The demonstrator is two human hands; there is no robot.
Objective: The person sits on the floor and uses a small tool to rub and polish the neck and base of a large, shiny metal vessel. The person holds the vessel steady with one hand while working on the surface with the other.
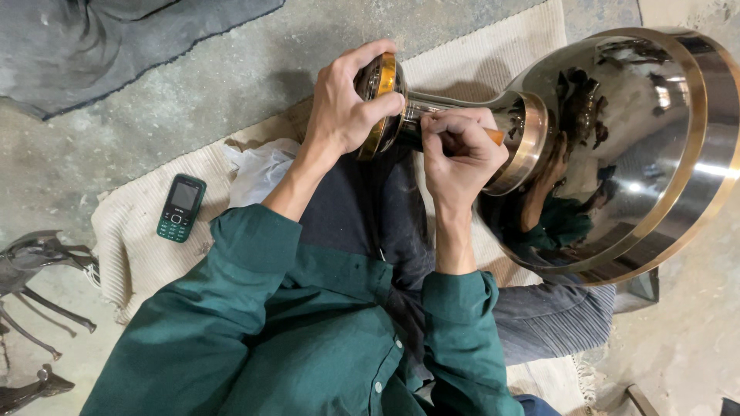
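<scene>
A: Well, any packages or labels about?

B: None I can make out. There's a green push-button phone (181,208) lying flat on the woven mat (139,246), and a crumpled white cloth (258,169) just beside the left forearm.

A: And the big metal piece?

B: A polished metal vase (617,154) lies on its side across the lap, long axis running left to right, wide brass-banded mouth to the right, narrow neck toward the hands. Its rim is cut off at the frame's right edge.

A: The hands?

B: The left hand (343,108) is curled around the round brass-edged end cap (378,104), fingers gripping its rim. The right hand (459,150) is fisted on a small tool with an orange handle (495,136), pressed against the neck; the tool's tip is hidden by the fingers.

A: Anything else unclear?

B: Dark metal shapes (35,270) at the left edge, hard to identify.
</scene>
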